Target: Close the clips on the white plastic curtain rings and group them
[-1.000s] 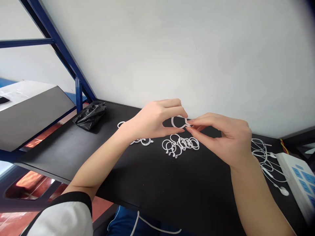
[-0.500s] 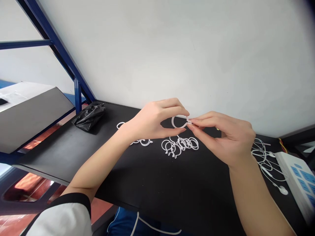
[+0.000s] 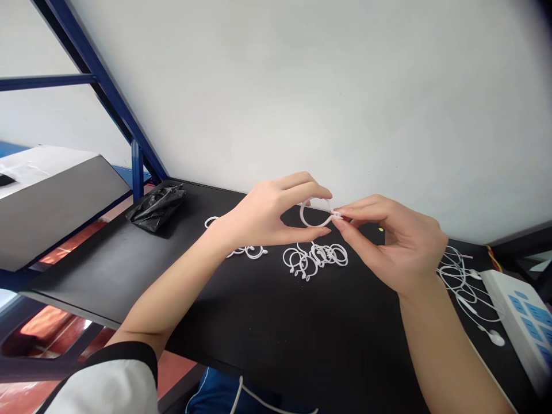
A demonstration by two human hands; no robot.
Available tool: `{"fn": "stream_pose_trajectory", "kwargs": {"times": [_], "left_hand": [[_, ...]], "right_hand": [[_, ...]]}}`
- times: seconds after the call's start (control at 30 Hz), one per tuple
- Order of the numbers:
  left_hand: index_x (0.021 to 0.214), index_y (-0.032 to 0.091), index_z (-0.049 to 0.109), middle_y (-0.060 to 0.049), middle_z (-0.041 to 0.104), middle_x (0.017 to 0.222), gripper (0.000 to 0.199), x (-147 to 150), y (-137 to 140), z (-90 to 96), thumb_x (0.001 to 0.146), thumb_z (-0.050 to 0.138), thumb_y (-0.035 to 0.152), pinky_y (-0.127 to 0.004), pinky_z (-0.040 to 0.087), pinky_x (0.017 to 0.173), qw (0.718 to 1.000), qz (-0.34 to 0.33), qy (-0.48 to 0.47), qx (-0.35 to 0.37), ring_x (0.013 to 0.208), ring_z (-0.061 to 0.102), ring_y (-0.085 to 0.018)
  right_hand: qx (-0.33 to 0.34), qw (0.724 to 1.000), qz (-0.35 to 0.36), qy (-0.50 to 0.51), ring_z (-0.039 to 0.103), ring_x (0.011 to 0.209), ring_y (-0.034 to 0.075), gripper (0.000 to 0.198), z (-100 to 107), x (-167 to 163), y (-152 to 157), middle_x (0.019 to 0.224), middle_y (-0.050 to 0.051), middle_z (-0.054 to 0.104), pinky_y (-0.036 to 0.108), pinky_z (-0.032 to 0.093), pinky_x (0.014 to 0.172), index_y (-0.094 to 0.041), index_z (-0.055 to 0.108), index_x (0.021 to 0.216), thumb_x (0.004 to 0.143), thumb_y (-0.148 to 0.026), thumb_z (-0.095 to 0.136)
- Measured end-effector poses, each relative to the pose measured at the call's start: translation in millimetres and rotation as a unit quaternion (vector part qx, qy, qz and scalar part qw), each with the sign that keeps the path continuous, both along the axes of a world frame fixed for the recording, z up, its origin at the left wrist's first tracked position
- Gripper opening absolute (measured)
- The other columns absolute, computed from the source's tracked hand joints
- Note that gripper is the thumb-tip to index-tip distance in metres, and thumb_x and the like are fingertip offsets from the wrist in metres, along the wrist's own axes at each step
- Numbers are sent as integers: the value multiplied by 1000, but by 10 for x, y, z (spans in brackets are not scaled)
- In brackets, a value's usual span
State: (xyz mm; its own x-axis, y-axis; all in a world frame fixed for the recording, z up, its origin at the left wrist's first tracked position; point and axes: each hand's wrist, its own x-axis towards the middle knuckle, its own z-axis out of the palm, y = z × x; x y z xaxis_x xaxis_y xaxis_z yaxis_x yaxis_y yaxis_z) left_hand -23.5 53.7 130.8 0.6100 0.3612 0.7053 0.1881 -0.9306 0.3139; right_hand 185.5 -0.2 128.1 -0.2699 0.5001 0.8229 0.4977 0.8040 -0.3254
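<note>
Both hands are holding one white plastic ring (image 3: pixel 315 212) above the black table (image 3: pixel 267 322): the left hand (image 3: pixel 267 215) is pinching its left arc, the right hand (image 3: pixel 397 244) is nipping its clasp end. It is looking light, thin and springy, likely best gripped at the rim beside the clasp.

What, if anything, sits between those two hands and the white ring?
Nothing visible. The left hand and right hand both pinch the white ring directly, above the pile of rings.

A black table (image 3: pixel 276 339) stands by a plain white wall (image 3: pixel 345 86), with a blue metal frame (image 3: pixel 107 92) on the left.
</note>
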Motion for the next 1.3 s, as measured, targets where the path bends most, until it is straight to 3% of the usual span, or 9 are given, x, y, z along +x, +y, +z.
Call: {"fn": "stream_pose_trajectory", "kwargs": {"times": [0.13, 0.33, 0.57, 0.93, 1.3], "left_hand": [[114, 19, 60, -7, 67, 101, 45, -23, -18, 21, 81, 73, 46, -26, 51, 73, 999, 13, 33, -22, 88, 64, -16], [110, 20, 61, -3, 68, 87, 36, -34, -34, 28, 83, 72, 40, -22, 46, 64, 998, 29, 47, -29, 76, 63, -13], [103, 19, 60, 3, 60, 73, 42, -42, -47, 36, 76, 78, 45, -20, 44, 59, 999, 10, 19, -40, 64, 58, -9], [107, 20, 58, 4, 60, 71, 38, -31, -68, 34, 80, 75, 41, -19, 45, 59, 997, 8, 23, -68, 63, 58, -9], [115, 21, 57, 5, 60, 72, 35, -33, -75, 19, 85, 71, 33, -18, 50, 65, 998, -3, -9, -63, 66, 60, -8]], "right_hand": [[0, 1000, -3, 4, 69, 66, 16, 23, 2, -6, -15, 82, -1, 73, 32, 61, 57, -27, 67, 91, 79, -8, 70], [-1, 1000, -6, -20, 69, 64, 17, 23, 2, -7, -24, 76, -3, 71, 32, 60, 56, -28, 65, 86, 76, -7, 71], [-9, 1000, 3, -27, 67, 63, 15, 25, 19, -6, -26, 77, -2, 72, 31, 59, 56, -27, 65, 88, 76, -5, 70], [-7, 999, -1, -34, 67, 64, 14, 24, 21, -9, -30, 78, -2, 71, 29, 58, 55, -26, 64, 86, 76, -4, 70], [81, 996, 17, -22, 72, 71, 16, 31, -13, 9, 28, 84, 0, 75, 28, 62, 61, -22, 69, 92, 73, 2, 74]]}}
